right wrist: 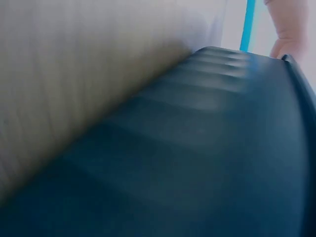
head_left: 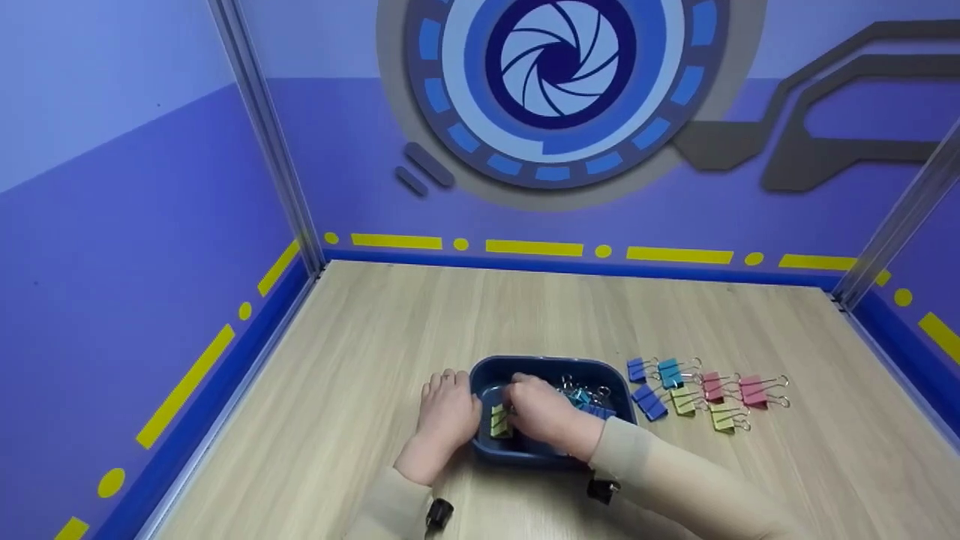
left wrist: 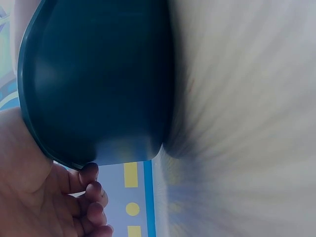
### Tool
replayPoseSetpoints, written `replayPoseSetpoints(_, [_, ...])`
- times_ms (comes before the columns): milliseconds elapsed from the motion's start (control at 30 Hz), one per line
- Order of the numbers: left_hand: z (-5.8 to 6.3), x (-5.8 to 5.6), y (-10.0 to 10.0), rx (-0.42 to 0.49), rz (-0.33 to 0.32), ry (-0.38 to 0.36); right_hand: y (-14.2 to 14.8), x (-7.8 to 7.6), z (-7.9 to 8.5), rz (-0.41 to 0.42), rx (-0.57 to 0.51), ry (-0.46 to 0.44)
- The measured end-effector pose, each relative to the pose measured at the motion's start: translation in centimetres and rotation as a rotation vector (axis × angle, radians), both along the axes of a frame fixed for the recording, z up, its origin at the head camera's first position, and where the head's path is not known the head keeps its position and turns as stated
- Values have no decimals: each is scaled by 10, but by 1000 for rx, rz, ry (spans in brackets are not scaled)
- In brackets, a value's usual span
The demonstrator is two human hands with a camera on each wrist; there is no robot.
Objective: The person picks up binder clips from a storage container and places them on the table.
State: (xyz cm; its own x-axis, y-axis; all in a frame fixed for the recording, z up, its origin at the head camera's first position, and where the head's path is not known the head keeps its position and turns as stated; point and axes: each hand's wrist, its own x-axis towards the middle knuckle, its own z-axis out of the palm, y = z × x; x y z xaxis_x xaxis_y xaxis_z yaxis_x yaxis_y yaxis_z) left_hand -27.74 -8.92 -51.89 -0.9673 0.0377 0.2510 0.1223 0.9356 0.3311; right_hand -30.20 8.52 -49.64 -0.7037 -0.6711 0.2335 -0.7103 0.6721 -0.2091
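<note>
A dark blue plastic tray stands on the table, with several binder clips in it. My left hand holds the tray's left side, its thumb at the rim. In the left wrist view, the curled fingers lie outside the tray wall. My right hand reaches into the tray with curled fingers, pinching a yellow binder clip near the left wall; the fingertips are partly hidden. Blue binder clips and silver handles show at the tray's right end, partly behind the right wrist.
Right of the tray, several binder clips lie in loose rows on the wooden table: blue, teal, yellow and pink. Purple-blue panels with metal corner posts enclose the table.
</note>
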Motion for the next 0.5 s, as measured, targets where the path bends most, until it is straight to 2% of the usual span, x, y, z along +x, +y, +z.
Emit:
replayPoseSetpoints(233, [0, -1, -2, 11, -6, -4, 6, 2, 6, -28, 61, 24])
replayPoseSetpoints(500, [0, 0, -2, 25, -11, -12, 15, -1, 13, -33, 100, -126])
